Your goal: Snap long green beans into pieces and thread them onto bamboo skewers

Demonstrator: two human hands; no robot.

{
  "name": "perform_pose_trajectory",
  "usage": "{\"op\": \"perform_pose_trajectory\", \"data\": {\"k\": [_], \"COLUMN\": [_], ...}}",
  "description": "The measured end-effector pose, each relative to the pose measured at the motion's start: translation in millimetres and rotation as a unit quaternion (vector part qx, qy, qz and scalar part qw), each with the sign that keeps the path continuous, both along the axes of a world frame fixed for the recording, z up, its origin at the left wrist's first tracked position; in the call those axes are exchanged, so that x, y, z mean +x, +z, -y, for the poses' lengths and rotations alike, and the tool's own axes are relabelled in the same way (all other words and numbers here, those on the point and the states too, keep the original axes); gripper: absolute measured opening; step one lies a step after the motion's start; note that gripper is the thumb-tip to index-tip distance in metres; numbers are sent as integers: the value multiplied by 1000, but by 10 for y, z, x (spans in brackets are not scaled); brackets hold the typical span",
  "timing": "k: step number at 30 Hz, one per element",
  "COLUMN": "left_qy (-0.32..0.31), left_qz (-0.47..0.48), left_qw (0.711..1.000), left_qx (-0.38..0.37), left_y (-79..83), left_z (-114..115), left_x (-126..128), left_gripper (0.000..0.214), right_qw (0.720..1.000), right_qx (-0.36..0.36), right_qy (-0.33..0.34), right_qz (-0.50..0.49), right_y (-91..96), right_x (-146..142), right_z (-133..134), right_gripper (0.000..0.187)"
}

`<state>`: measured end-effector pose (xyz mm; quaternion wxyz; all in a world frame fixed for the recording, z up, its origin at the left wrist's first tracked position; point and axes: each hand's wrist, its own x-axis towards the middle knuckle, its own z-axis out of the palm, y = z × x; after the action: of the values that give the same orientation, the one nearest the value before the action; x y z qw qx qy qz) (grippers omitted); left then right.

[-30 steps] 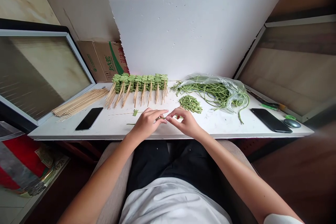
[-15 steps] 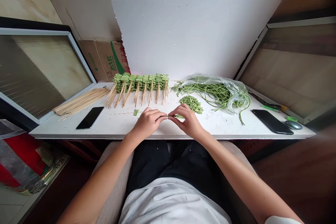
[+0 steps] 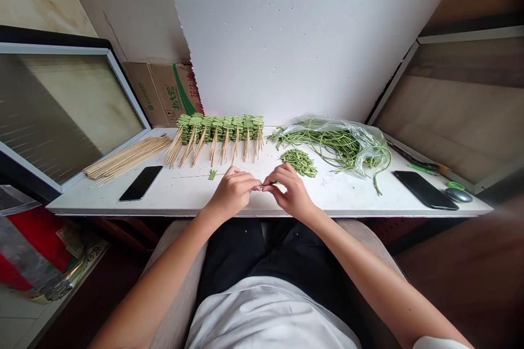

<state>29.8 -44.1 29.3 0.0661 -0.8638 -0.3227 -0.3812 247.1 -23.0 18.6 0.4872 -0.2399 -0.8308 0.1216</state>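
Note:
My left hand (image 3: 232, 192) and my right hand (image 3: 289, 191) meet fingertip to fingertip over the front of the white table (image 3: 360, 196). Both are closed in a pinch; something thin and green shows between them, too small to name. A small pile of cut green bean pieces (image 3: 299, 162) lies just beyond my right hand. A few bean pieces on a thin skewer (image 3: 212, 175) lie beyond my left hand. A row of finished bean skewers (image 3: 219, 131) runs along the back.
A clear bag of long green beans (image 3: 343, 142) lies at the back right. Bare bamboo skewers (image 3: 125, 158) and a black phone (image 3: 141, 182) are on the left. Another phone (image 3: 426, 189) and a round grey object (image 3: 457, 194) are on the right. A white foam board (image 3: 303, 49) stands behind.
My two hands have drawn closer together until their fingertips touch, and have shifted slightly toward me. The rest of the table is unchanged.

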Motion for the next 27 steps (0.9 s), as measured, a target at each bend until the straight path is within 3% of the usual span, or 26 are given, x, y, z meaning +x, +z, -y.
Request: {"op": "perform_pose_trajectory", "data": {"k": [7, 10, 15, 19, 23, 27], "left_qy": [-24, -1, 13, 14, 19, 13], "left_qz": [22, 47, 77, 70, 61, 56], "left_qw": [999, 999, 996, 996, 996, 996], "left_qx": [-8, -26, -39, -53, -68, -72], "left_y": [-2, 0, 17, -16, -65, -96], "left_z": [-14, -67, -124, -148, -166, -176], "left_x": [-21, -109, -204, -205, -193, -189], "left_gripper": [38, 34, 15, 10, 11, 11], "right_qw": [990, 989, 997, 981, 968, 966], "right_qx": [-115, -117, -10, -54, -92, -91], "right_qy": [66, 77, -74, -168, -201, -196], "right_qz": [-47, -38, 13, 78, 121, 141], "right_y": [36, 77, -58, -338, -511, -544], "right_x": [-4, 31, 247, 468, 546, 526], "right_z": [60, 43, -294, -626, -725, -708], "right_gripper": [28, 28, 26, 34, 35, 32]}}
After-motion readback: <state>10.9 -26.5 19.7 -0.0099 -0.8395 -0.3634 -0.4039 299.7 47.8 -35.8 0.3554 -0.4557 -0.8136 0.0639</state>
